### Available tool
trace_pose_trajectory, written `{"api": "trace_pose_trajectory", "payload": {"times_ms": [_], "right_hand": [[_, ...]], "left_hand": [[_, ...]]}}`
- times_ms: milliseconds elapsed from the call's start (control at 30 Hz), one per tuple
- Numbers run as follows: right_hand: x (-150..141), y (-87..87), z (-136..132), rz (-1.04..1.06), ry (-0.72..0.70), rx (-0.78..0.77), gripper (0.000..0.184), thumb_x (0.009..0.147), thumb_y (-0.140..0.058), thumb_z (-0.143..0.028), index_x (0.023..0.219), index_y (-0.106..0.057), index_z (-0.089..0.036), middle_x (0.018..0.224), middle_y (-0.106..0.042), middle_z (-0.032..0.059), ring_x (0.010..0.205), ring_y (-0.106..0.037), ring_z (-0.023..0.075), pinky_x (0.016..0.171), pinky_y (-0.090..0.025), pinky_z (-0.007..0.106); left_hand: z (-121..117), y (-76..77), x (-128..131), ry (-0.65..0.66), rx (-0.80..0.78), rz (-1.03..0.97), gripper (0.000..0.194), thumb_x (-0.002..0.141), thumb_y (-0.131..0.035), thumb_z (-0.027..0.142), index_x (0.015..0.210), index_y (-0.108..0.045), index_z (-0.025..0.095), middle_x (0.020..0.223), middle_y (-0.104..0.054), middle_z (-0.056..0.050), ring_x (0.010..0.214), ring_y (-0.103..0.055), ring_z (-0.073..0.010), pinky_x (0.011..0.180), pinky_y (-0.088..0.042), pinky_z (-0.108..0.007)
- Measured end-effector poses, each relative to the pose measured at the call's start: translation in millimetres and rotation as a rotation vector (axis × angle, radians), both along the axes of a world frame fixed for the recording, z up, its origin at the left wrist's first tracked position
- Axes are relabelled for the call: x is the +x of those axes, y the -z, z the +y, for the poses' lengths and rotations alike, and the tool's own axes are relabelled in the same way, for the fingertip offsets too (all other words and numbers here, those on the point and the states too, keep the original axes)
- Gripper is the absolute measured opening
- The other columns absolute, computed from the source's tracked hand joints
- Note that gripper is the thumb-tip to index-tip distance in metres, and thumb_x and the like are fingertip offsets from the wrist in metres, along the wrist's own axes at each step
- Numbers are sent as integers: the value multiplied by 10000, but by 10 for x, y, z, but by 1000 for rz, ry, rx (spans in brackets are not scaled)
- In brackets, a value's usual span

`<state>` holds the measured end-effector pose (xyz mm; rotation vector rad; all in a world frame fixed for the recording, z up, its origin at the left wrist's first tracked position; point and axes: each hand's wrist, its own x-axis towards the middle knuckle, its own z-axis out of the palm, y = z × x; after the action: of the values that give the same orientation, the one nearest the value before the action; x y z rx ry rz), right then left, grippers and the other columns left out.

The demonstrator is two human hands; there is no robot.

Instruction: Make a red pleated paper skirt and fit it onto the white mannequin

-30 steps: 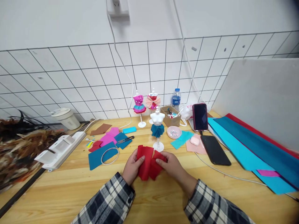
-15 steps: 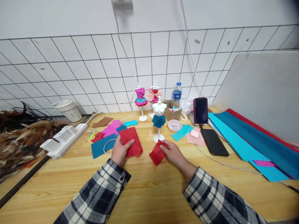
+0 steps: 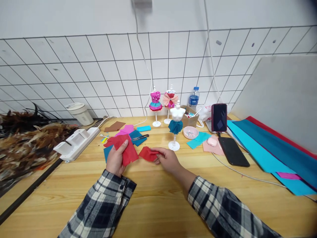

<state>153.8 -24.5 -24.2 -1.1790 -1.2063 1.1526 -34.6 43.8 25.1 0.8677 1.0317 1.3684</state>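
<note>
My left hand [image 3: 116, 160] grips a larger piece of red crepe paper [image 3: 130, 156], thumb on top, above the left part of the table. Close by on the right, my right hand [image 3: 168, 160] pinches a smaller piece of red crepe paper [image 3: 147, 154], folded and creased, by its right end. A narrow gap separates the two pieces. Behind my right hand stands a small white dress form [image 3: 177, 114] wearing a gathered teal skirt [image 3: 175, 127]. Scissors [image 3: 141, 137] lie on a teal sheet just beyond the red paper.
Two dressed forms [image 3: 155, 100] stand near the tiled wall. A pink bowl of beads [image 3: 191, 133], a cardboard box [image 3: 189, 119] and phones [image 3: 234, 152] are to the right. Long coloured paper sheets [image 3: 269, 145] cover the right side. A power strip [image 3: 76, 145] and feathers [image 3: 29, 145] lie left.
Both hands have shifted left with their red papers, and the right hand's piece is now closer to the left one and more folded. The camera view has swung slightly left.
</note>
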Motion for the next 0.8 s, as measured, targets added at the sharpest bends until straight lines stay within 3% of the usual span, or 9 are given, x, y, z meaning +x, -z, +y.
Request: {"api": "trace_pose_trajectory", "payload": {"times_ms": [100, 167, 233, 333, 433, 500, 567, 700, 800], "right_hand": [[81, 25, -103, 42, -57, -75, 344, 747, -540, -217, 1048, -706, -208, 889, -725, 29, 592, -603, 109, 538, -518, 239], [216, -1, -199, 69, -115, -126, 376, 734, -548, -243, 1082, -680, -188, 721, -680, 0, 436, -476, 75, 403, -386, 194], [386, -60, -281, 101, -220, -187, 475, 730, -552, -267, 1192, -622, -182, 622, -613, -41, 357, -334, 52, 352, -245, 179], [637, -144, -391, -157, -213, -168, 480, 733, -537, -222, 1206, -611, -186, 837, -698, 20, 475, -489, 85, 461, -379, 220], [798, -176, -530, -682, -42, -46, 477, 745, -568, -182, 1217, -619, -227, 1060, -701, 58, 921, -653, 209, 795, -487, 333], [832, -187, -622, -977, 60, -76, 512, 776, -586, -217, 1287, -576, -255, 1161, -656, 76, 997, -645, 265, 811, -486, 378], [819, -211, -684, -1155, 141, -89, 570, 783, -606, -235, 1346, -518, -262, 1240, -599, 99, 973, -644, 286, 744, -496, 384], [755, -258, -677, -1173, 74, 196, 543, 728, -583, -70, 1246, -560, -233, 1265, -576, 93, 1122, -548, 280, 880, -469, 390], [771, -231, -607, -1047, -7, 299, 355, 766, -561, -50, 1074, -615, -219, 1087, -655, 60, 1023, -556, 243, 878, -449, 390]], "left_hand": [[110, 6, -184, 23, -14, 185, 489, 636, -799, 415, 1019, -612, 176, 844, -701, -21, 651, -664, -161, 618, -580, -294], [188, -12, -395, 85, -22, 435, 550, 640, -791, 422, 1099, -586, 196, 898, -716, -42, 667, -681, -181, 601, -576, -304], [249, -24, -611, 133, -57, 514, 577, 599, -806, 403, 1090, -600, 181, 888, -725, -68, 654, -689, -216, 578, -574, -341], [343, 12, -838, 310, -58, 814, 664, 518, -847, 433, 1094, -656, 163, 948, -739, -94, 826, -703, -293, 716, -582, -391], [524, 105, -967, 77, 209, 1124, 707, 666, -737, 507, 1280, -593, 187, 1160, -694, -89, 1037, -646, -278, 889, -525, -365], [696, 173, -1050, -174, 231, 1257, 524, 862, -501, 477, 1273, -609, 170, 1185, -679, -113, 1040, -633, -271, 896, -496, -385], [873, 233, -1136, -242, 182, 1306, 477, 874, -466, 418, 1190, -669, 125, 1143, -684, -163, 1053, -613, -319, 893, -469, -434], [1088, 328, -1248, -168, 149, 1338, 316, 674, -700, 380, 897, -763, 166, 901, -731, -105, 883, -642, -296, 763, -476, -355], [1077, 361, -1297, -229, 132, 1316, 281, 689, -688, 410, 819, -746, 168, 729, -699, -62, 744, -631, -259, 655, -457, -328]]}}
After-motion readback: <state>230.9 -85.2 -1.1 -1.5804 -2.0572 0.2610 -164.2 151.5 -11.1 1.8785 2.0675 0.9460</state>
